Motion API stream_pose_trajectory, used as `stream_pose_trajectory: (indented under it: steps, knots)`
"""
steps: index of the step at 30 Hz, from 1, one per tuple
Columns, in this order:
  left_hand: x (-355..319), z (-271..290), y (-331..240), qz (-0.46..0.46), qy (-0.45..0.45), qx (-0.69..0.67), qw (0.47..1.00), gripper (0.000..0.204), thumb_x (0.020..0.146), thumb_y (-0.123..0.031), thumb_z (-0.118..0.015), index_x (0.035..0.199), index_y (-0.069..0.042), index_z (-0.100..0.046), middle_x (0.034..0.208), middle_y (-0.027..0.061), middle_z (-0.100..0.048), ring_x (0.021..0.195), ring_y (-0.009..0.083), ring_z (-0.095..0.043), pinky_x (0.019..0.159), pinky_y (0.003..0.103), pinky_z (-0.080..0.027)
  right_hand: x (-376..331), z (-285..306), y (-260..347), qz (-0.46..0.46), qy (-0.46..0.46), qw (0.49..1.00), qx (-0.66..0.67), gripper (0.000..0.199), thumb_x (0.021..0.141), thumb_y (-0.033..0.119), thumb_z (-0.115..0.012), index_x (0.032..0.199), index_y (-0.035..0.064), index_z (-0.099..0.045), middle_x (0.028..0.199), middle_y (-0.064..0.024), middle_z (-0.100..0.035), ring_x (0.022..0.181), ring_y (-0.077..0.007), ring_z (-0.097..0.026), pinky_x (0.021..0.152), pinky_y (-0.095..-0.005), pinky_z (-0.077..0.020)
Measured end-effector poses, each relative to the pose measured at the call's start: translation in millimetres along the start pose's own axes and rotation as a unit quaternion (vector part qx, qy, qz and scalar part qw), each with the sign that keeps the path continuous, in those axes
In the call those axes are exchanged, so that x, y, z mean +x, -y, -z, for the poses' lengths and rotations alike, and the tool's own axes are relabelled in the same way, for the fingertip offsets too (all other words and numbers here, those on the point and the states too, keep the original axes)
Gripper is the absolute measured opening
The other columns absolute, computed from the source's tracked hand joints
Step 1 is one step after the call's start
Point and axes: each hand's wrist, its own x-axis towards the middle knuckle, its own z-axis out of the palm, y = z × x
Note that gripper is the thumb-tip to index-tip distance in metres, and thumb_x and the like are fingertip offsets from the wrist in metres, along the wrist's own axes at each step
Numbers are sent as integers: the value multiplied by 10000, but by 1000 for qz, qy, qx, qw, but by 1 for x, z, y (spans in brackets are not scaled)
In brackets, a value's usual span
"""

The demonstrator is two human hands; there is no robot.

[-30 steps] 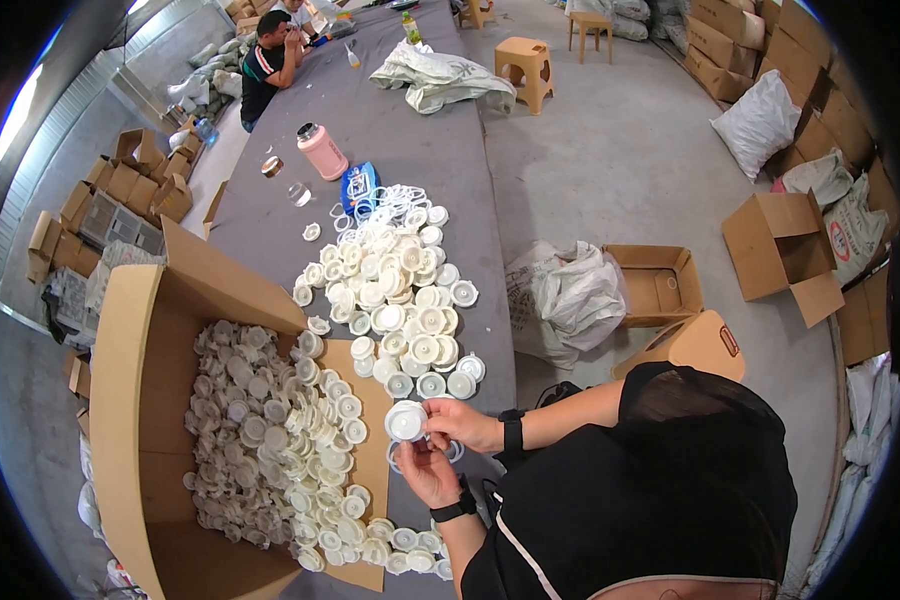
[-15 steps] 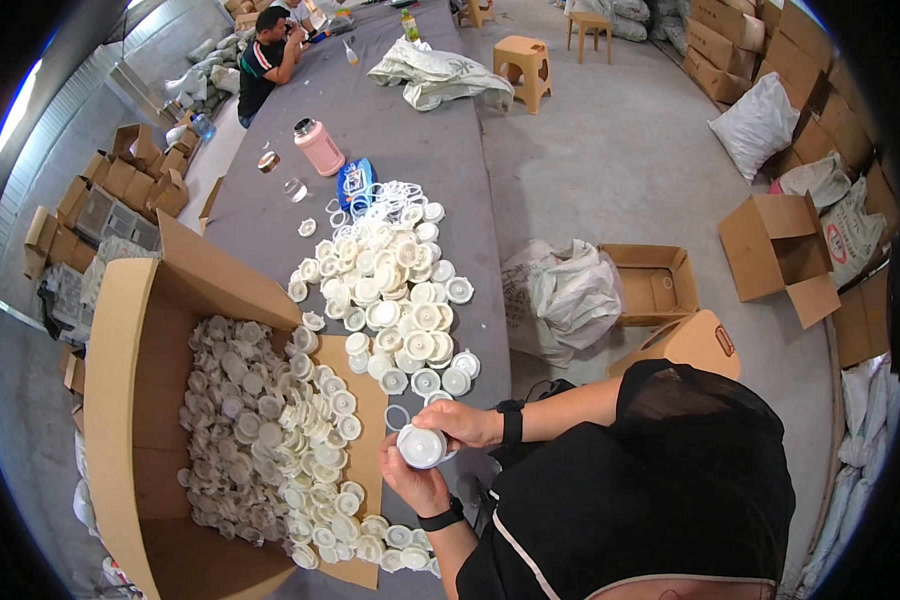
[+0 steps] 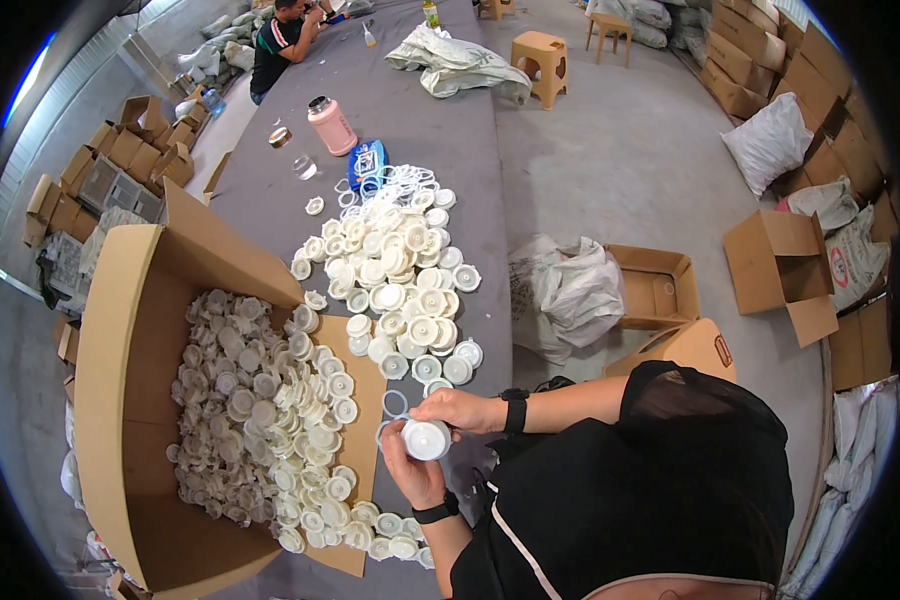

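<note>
My left hand [image 3: 414, 475] and my right hand [image 3: 458, 410] are both closed around a round white plastic cap [image 3: 426, 440]. The cap's disc-shaped face is turned upward, held just over the table's near edge. A thin pale ring [image 3: 395, 404] shows beside my right fingertips, and part of a second ring [image 3: 381, 432] shows by my left fingertips; I cannot tell whether either is held. Close beyond my hands lies a heap of white caps [image 3: 395, 290], with loose white rings [image 3: 410, 184] at its far end. Each wrist wears a black band.
To the left, a cardboard box [image 3: 120, 400] on its side spills many caps onto its flap [image 3: 368, 480]. A blue packet [image 3: 368, 165], pink flask [image 3: 331, 127] and clear bottle [image 3: 295, 155] stand farther along the grey table. A person [image 3: 282, 45] sits beyond. Stools, sacks and cartons stand right.
The view has shifted slightly. My hands still hold the white cap, which is turned a little. A second ring edge now shows by my left fingers.
</note>
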Motion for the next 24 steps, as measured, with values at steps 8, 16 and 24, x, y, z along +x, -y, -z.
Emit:
stream_pose_trajectory:
  steps: [8, 16, 24]
  knots:
    - [-6, -4, -5, -4, 64, -64, 996, 134, 784, -92, -496, 902, -28, -498, 837, 70, -549, 768, 157, -543, 710, 269, -437, 0, 6, -2, 1, 25, 999, 35, 317, 845, 302, -461, 681, 55, -574, 515, 35, -487, 380, -34, -410, 334, -174, -321]
    - [-6, 4, -7, -31, 118, 59, 991, 155, 795, -122, -480, 910, -20, -498, 843, 79, -546, 762, 154, -541, 693, 275, -443, -4, 3, 5, 22, 66, 997, -19, 291, 838, 273, -474, 683, 45, -568, 524, 28, -497, 394, -36, -433, 339, -176, -334]
    - [-8, -3, -1, -66, 56, 26, 996, 191, 820, -113, -455, 990, -27, -468, 823, 78, -544, 729, 159, -549, 653, 266, -456, 0, 4, 3, -10, 62, 998, -21, 270, 837, 271, -474, 702, 52, -555, 543, 27, -491, 403, -38, -424, 342, -170, -319]
